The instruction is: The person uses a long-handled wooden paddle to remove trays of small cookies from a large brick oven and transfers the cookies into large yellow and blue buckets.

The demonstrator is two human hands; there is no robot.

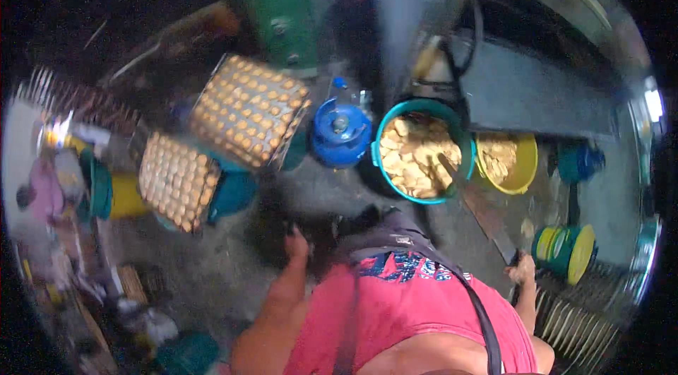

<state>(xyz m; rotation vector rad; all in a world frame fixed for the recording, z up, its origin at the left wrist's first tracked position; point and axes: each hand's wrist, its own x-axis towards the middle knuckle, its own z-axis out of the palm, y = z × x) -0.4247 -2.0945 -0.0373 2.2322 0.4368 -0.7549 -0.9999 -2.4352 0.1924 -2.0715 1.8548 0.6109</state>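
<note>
A long flat wooden paddle (pixel 487 218) slants down to the right from a large teal tub. My right hand (pixel 521 270) is closed at its lower end. The paddle's far end rests in or over the pale yellowish chunks or slices (pixel 413 156) that fill the teal tub (pixel 380 176). Away from the tubs, my left hand (pixel 298 244) hangs over the dark floor with nothing visible in it. Its fingers look apart, though the picture is dim and smeared there.
Beside the teal tub stand a yellow tub (pixel 524 176) with similar pale pieces and a blue lidded container (pixel 342 136). Two trays of small round golden pieces (pixel 251 110) (pixel 178 181) are at left. A yellow-green bucket (pixel 580 255) lies at right, near a slatted rack (pixel 575 325).
</note>
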